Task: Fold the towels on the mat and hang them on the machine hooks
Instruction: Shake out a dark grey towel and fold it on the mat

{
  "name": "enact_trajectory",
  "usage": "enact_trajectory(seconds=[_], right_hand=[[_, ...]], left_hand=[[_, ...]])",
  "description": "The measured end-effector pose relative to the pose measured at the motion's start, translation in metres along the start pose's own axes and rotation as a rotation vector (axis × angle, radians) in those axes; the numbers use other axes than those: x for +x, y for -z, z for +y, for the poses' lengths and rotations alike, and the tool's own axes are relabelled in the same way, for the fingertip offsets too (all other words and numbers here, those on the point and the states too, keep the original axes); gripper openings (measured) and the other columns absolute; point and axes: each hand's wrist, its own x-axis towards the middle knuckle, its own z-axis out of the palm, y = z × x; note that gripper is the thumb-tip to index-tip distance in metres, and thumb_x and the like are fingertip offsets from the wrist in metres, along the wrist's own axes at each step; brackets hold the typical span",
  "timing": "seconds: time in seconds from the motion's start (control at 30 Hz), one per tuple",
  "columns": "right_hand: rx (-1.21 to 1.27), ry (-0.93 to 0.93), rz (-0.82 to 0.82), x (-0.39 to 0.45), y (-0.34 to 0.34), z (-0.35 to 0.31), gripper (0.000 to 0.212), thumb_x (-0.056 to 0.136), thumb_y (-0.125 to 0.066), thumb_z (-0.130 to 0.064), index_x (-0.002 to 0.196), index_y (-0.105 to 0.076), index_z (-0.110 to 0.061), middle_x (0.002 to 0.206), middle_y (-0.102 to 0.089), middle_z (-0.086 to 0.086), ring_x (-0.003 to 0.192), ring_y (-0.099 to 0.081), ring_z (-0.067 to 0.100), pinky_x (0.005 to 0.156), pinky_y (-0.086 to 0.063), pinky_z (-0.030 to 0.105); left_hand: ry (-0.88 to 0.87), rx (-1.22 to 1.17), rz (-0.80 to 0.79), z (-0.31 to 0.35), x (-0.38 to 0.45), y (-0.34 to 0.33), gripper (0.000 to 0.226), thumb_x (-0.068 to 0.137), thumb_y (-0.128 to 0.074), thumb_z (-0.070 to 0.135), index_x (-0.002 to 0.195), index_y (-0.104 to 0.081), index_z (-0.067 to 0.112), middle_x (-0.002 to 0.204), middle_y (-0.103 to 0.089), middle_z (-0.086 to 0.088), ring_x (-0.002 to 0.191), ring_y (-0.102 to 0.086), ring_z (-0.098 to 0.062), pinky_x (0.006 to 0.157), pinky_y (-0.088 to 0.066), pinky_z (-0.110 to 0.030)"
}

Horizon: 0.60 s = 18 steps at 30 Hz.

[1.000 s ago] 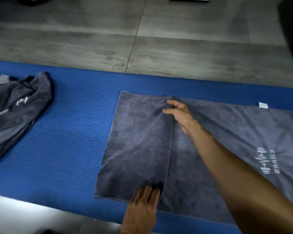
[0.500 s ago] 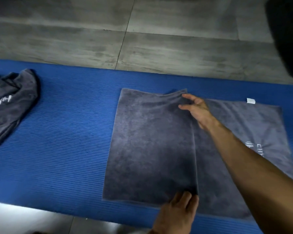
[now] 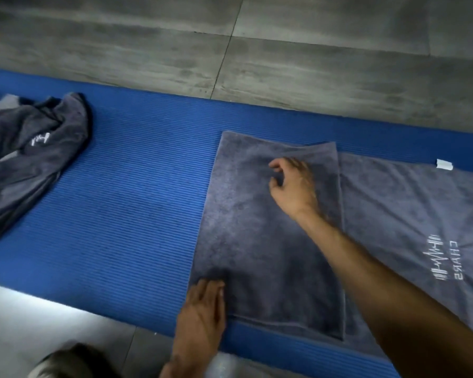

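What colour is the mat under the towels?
Blue, with fine ribbing, the mat shows best in the head view.

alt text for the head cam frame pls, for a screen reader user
A person kneels over a grey towel on a blue mat, its left part folded over; the left hand presses flat on the near left corner while the right hand, fingers loosely curled, hovers over or touches the folded layer. A crumpled grey towel lies at the mat's left.
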Motion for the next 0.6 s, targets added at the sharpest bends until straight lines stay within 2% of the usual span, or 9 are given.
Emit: enact_trajectory(seconds=[0.07, 0.13, 0.2, 0.3, 0.33, 0.4, 0.47, 0.53, 0.6], right_hand=[[0.019, 0.036, -0.063, 0.004, -0.022, -0.023, 0.023, 0.083, -0.062, -0.015, 0.105, -0.061, -0.017, 0.091, -0.066, -0.001, 0.097, -0.058, 0.023, 0.088, -0.047, 0.039], [0.032, 0.032, -0.174, 0.009, -0.041, -0.047, 0.018, 0.087, -0.060, -0.020, 0.105, -0.059, -0.018, 0.089, -0.065, -0.003, 0.090, -0.060, 0.019, 0.076, -0.046, 0.029], [-0.035, 0.013, -0.240, 0.016, -0.057, -0.066, 0.013, 0.091, -0.059, -0.029, 0.098, -0.058, -0.019, 0.089, -0.067, -0.002, 0.085, -0.064, 0.018, 0.065, -0.039, 0.025], [-0.246, 0.011, -0.245, 0.029, -0.076, -0.090, 0.032, 0.093, -0.055, -0.045, 0.093, -0.064, -0.014, 0.093, -0.069, 0.003, 0.090, -0.066, 0.022, 0.064, -0.039, 0.027], [-0.298, -0.003, -0.240, 0.033, -0.081, -0.096, 0.035, 0.093, -0.054, -0.046, 0.095, -0.065, -0.013, 0.096, -0.070, 0.003, 0.092, -0.066, 0.022, 0.067, -0.042, 0.028], [-0.391, -0.039, -0.250, 0.042, -0.091, -0.106, 0.032, 0.092, -0.054, -0.043, 0.101, -0.066, -0.014, 0.103, -0.070, 0.004, 0.097, -0.066, 0.022, 0.070, -0.045, 0.029], [-0.442, -0.072, -0.296, 0.048, -0.095, -0.113, 0.033, 0.092, -0.054, -0.041, 0.107, -0.066, -0.014, 0.109, -0.069, 0.005, 0.103, -0.065, 0.024, 0.072, -0.045, 0.029], [-0.404, -0.140, -0.344, 0.053, -0.095, -0.116, 0.035, 0.092, -0.053, -0.041, 0.111, -0.065, -0.014, 0.115, -0.068, 0.006, 0.110, -0.063, 0.026, 0.076, -0.045, 0.030], [-0.295, -0.233, -0.393, 0.060, -0.096, -0.122, 0.037, 0.094, -0.050, -0.041, 0.114, -0.065, -0.014, 0.117, -0.067, 0.005, 0.112, -0.061, 0.027, 0.077, -0.042, 0.029]], left_hand=[[0.101, -0.018, -0.023, -0.031, -0.011, 0.011, 0.013, 0.085, -0.040, 0.030, 0.095, -0.048, 0.028, 0.087, -0.059, 0.002, 0.073, -0.058, -0.021, 0.059, -0.052, -0.035], [0.141, -0.086, -0.045, -0.046, -0.020, 0.018, 0.018, 0.085, -0.041, 0.035, 0.100, -0.048, 0.030, 0.095, -0.057, 0.006, 0.078, -0.058, -0.018, 0.062, -0.052, -0.035], [0.228, -0.144, -0.024, -0.047, -0.019, 0.024, 0.026, 0.085, -0.041, 0.044, 0.107, -0.048, 0.031, 0.099, -0.065, 0.003, 0.081, -0.065, -0.020, 0.068, -0.055, -0.032], [0.377, -0.137, 0.058, -0.048, -0.009, 0.023, 0.047, 0.082, -0.040, 0.054, 0.110, -0.056, 0.020, 0.102, -0.063, -0.003, 0.095, -0.060, -0.025, 0.088, -0.043, -0.032], [0.405, -0.143, 0.069, -0.046, -0.004, 0.024, 0.047, 0.080, -0.042, 0.054, 0.105, -0.058, 0.018, 0.099, -0.061, -0.003, 0.094, -0.058, -0.026, 0.088, -0.039, -0.029], [0.397, -0.210, 0.067, -0.048, 0.004, 0.025, 0.032, 0.077, -0.046, 0.048, 0.087, -0.059, 0.020, 0.086, -0.057, 0.001, 0.083, -0.058, -0.026, 0.082, -0.039, -0.029], [0.397, -0.341, 0.049, -0.051, 0.007, 0.028, 0.014, 0.074, -0.052, 0.042, 0.074, -0.053, 0.028, 0.076, -0.056, 0.007, 0.076, -0.058, -0.020, 0.076, -0.042, -0.028], [0.442, -0.548, 0.040, -0.054, 0.010, 0.034, 0.007, 0.073, -0.061, 0.031, 0.071, -0.056, 0.026, 0.070, -0.061, 0.007, 0.071, -0.059, -0.013, 0.072, -0.045, -0.025], [0.486, -0.669, 0.034, -0.063, 0.011, 0.044, 0.006, 0.072, -0.063, 0.025, 0.076, -0.059, 0.025, 0.069, -0.063, 0.006, 0.067, -0.058, -0.008, 0.069, -0.045, -0.022]])
